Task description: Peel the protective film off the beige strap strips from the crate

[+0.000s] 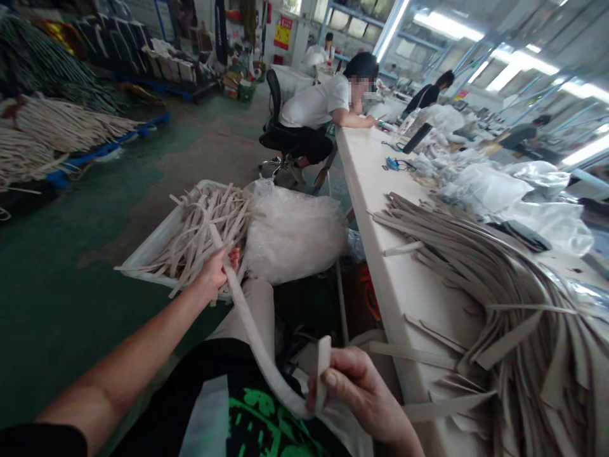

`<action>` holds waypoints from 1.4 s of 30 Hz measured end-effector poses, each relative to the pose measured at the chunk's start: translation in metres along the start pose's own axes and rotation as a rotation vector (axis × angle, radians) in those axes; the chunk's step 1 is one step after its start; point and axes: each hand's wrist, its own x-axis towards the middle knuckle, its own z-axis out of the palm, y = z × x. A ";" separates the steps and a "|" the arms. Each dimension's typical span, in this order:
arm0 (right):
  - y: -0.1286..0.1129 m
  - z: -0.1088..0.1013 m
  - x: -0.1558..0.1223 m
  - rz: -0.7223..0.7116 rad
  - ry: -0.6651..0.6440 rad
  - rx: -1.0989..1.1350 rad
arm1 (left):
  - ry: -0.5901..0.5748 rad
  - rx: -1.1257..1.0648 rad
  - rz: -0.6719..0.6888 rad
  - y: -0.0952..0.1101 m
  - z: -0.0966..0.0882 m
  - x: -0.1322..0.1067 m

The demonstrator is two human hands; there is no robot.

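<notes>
A long beige strip [254, 339] sags in a curve across my lap. My left hand [219, 271] is closed around its upper part, beside the strip-filled tray. Low in the view, my right hand [354, 387] pinches a flat beige strip end [324, 362] between thumb and fingers. The curved strip runs to these fingers; I cannot tell whether both parts are one piece. Many similar strips [499, 279] lie in a thick bundle on the table to the right of my right hand, some reaching over its edge.
A white tray [143, 254] heaped with loose strips stands ahead, against a clear plastic bag [297, 231]. The long white table [366, 190] runs along my right, with plastic bags [514, 184] on it. A seated person [316, 105] leans over its far end. Pallets of strips [71, 130] are at left.
</notes>
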 end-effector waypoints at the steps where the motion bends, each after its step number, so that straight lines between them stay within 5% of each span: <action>1: 0.005 0.002 0.009 0.020 0.039 0.055 | -0.037 0.032 0.038 0.002 0.005 -0.006; 4: 0.018 0.005 0.046 -0.018 0.210 0.188 | -0.264 0.272 0.073 -0.011 0.012 -0.031; 9: 0.024 -0.003 0.103 -0.248 0.418 0.197 | -0.672 0.636 -0.069 -0.054 0.003 -0.062; 16: 0.023 -0.006 0.130 -0.269 0.525 0.275 | -0.869 0.861 -0.095 -0.080 -0.002 -0.082; 22: 0.019 0.005 0.122 -0.074 0.482 0.312 | -0.869 0.876 0.125 -0.091 0.019 -0.101; 29: 0.028 -0.001 0.126 -0.282 0.777 0.417 | -0.967 1.287 0.309 -0.080 0.007 -0.102; 36: 0.061 -0.039 0.132 -0.283 0.901 0.499 | -0.729 1.363 0.110 -0.052 -0.045 -0.081; 39: 0.081 -0.063 0.128 -0.195 0.924 0.535 | -0.682 0.994 -0.112 -0.030 -0.083 -0.078; 42: 0.104 -0.069 0.125 -0.001 0.926 0.601 | -0.713 0.602 -0.088 0.000 -0.110 -0.086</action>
